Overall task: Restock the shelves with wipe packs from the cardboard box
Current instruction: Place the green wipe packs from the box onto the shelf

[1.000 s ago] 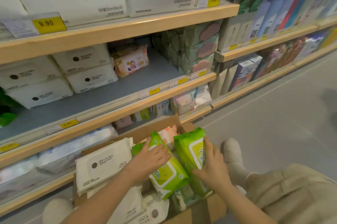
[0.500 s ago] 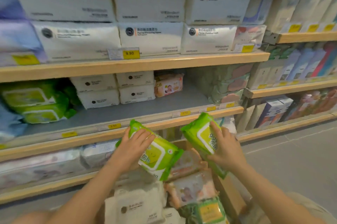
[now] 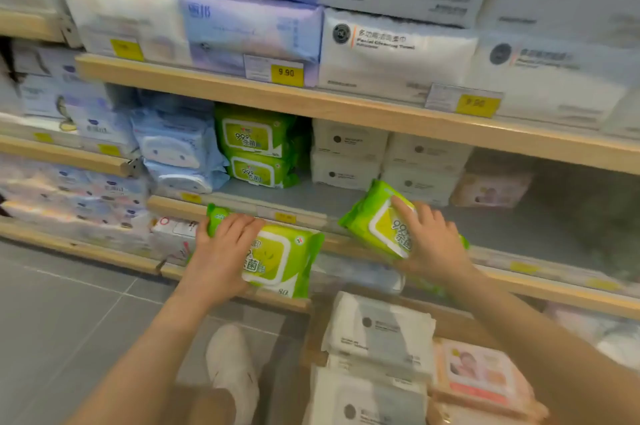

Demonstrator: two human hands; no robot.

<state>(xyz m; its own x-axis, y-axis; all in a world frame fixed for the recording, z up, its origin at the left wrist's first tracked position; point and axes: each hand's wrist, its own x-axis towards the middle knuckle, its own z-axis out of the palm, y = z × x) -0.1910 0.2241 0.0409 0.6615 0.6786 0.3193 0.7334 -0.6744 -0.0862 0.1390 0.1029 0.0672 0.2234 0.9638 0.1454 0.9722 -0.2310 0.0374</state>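
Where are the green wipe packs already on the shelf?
Head view, left of centre: two stacked green packs on the grey middle shelf, between the blue packs and the white packs.

I count four green wipe packs: two stacked on the middle shelf (image 3: 485, 223), an upper (image 3: 254, 133) and a lower (image 3: 258, 170), plus one in my left hand (image 3: 221, 251) and one in my right hand (image 3: 433, 244). Beside the stack, four white packs (image 3: 349, 140) in two stacks of two. Two light-blue packs (image 3: 173, 144) stand left of the green.
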